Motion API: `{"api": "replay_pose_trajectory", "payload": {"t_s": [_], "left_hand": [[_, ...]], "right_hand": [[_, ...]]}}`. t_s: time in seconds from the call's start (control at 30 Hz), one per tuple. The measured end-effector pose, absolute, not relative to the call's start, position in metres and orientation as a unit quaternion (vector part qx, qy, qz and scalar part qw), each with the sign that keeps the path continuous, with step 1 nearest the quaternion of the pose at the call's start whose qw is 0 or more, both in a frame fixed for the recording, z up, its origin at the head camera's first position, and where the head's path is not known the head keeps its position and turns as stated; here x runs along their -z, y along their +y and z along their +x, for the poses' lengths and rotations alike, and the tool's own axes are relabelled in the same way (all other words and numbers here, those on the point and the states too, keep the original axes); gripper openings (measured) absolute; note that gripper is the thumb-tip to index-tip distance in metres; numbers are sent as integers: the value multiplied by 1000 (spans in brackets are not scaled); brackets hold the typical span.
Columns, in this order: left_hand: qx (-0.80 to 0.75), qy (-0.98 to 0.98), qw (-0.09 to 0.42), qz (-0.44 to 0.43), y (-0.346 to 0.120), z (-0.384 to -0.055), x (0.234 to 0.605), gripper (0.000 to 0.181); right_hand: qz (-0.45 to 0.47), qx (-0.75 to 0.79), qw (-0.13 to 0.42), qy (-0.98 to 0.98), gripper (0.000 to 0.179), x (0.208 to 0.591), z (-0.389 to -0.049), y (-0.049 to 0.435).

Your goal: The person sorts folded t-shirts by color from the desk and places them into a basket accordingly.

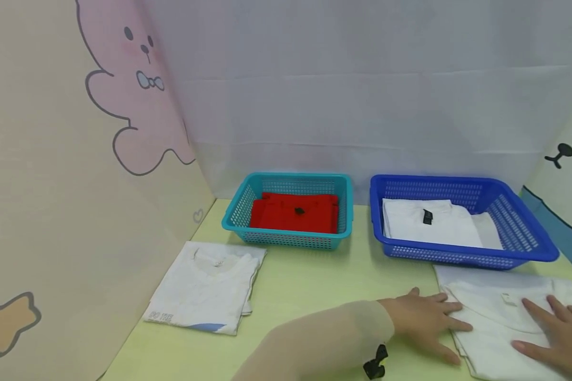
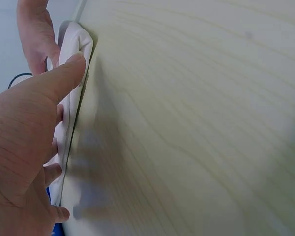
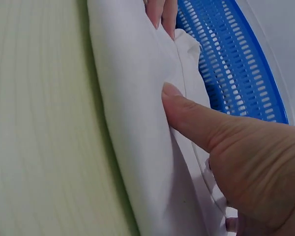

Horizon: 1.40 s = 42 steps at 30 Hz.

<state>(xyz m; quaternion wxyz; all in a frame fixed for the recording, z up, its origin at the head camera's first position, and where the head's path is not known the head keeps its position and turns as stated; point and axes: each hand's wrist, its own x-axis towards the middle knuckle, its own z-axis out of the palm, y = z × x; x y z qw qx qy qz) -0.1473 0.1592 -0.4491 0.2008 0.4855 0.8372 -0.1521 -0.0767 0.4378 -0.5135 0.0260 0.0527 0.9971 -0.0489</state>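
Note:
A folded white T-shirt [image 1: 500, 338] lies on the table at the front right, its neckline and small label facing up. My left hand [image 1: 426, 323] reaches across to its left edge, fingers spread and straight, fingertips on the cloth. On the shirt's right part rests my right hand [image 1: 560, 336], its fingers also spread. In the right wrist view the right thumb [image 3: 187, 110] lies on the folded white cloth [image 3: 132, 113]. The left wrist view shows the left thumb [image 2: 64, 78] along the shirt's folded edge [image 2: 76, 44].
Behind the shirt stands a blue basket [image 1: 462, 253] holding folded white clothing [image 1: 419, 227]. A teal basket [image 1: 286, 238] with folded red clothing [image 1: 297, 214] is left of it. Another folded white T-shirt [image 1: 209, 291] with print lies at the table's left, beside the wall [image 1: 90, 238].

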Motion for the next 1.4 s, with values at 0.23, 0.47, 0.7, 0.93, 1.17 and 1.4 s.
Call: {"api": "replay_pose_trajectory", "payload": {"t_s": [0.23, 0.47, 0.7, 0.93, 1.17, 1.4], "left_hand": [[141, 830, 198, 502, 125, -154, 451, 69], [109, 833, 199, 505, 80, -165, 448, 68], [85, 827, 195, 520, 27, -175, 441, 70], [37, 833, 177, 522, -27, -183, 441, 67], [6, 845, 162, 510, -71, -191, 444, 65], [-10, 846, 147, 512, -97, -199, 445, 61]], "right_hand": [[14, 55, 88, 994, 108, 496, -83, 402], [10, 84, 121, 989, 111, 479, -91, 356], [-20, 92, 118, 989, 110, 464, -95, 302], [-23, 89, 123, 988, 111, 455, -105, 249], [-15, 106, 157, 982, 110, 447, -115, 201], [-2, 111, 174, 979, 110, 447, -123, 171]]}}
